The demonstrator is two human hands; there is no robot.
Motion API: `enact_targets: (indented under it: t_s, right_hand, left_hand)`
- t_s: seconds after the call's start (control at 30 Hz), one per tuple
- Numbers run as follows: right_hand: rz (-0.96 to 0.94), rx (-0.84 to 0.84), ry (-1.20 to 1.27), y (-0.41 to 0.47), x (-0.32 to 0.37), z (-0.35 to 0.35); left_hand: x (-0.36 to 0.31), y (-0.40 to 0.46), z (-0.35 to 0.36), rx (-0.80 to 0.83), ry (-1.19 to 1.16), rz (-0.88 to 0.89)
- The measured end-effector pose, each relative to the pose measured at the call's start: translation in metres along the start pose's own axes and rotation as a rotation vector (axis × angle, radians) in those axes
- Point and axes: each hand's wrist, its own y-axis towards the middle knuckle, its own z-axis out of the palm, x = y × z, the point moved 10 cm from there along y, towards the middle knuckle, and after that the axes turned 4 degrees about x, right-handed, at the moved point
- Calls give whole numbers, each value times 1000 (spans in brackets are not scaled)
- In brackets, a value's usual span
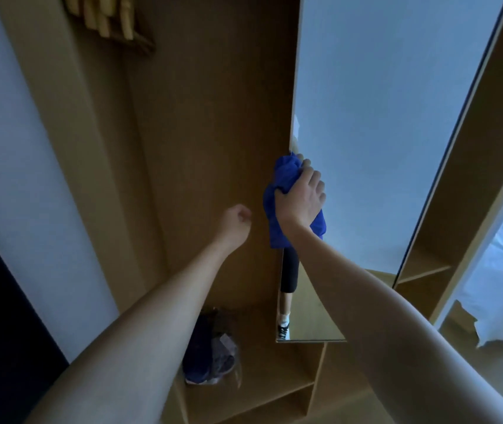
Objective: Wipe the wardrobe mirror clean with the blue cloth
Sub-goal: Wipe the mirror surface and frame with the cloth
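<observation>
A tall wardrobe mirror (381, 117) stands at the right of the open wooden wardrobe and reflects a pale wall. My right hand (300, 198) is shut on a bunched blue cloth (277, 191), which it presses against the mirror's left edge at mid height. The cloth hangs down below the hand. My left hand (234, 224) is held up just left of the cloth, in front of the wardrobe's back panel, with its fingers curled in and nothing in it. The mirror's lower left shows a reflected leg and shoe.
Wooden hangers (106, 16) hang at the top of the wardrobe. A bag with dark items (210, 356) lies on the low shelf (268, 377). A wooden frame (473, 179) borders the mirror on the right, with a white bed (501, 286) beyond it.
</observation>
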Motion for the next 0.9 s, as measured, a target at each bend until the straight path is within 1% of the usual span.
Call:
enact_targets:
  t_s: [0.2, 0.33, 0.57, 0.7, 0.83, 0.9]
  right_hand:
    - [-92, -79, -72, 36, 48, -31]
    - [-135, -122, -96, 68, 81, -51]
    - [-230, -222, -135, 127, 142, -98]
    - [-301, -321, -211, 158, 186, -130]
    - [-335, -343, -250, 191, 227, -166]
    - [-329, -353, -239, 196, 233, -170]
  left_hand:
    - [-56, 22, -20, 33, 65, 81]
    - [-93, 36, -42, -47, 97, 158]
    - [-148, 55, -75, -102, 105, 252]
    - [-182, 62, -91, -137, 131, 313]
    - [-204, 69, -103, -160, 151, 354]
    - [-207, 71, -105, -177, 135, 351]
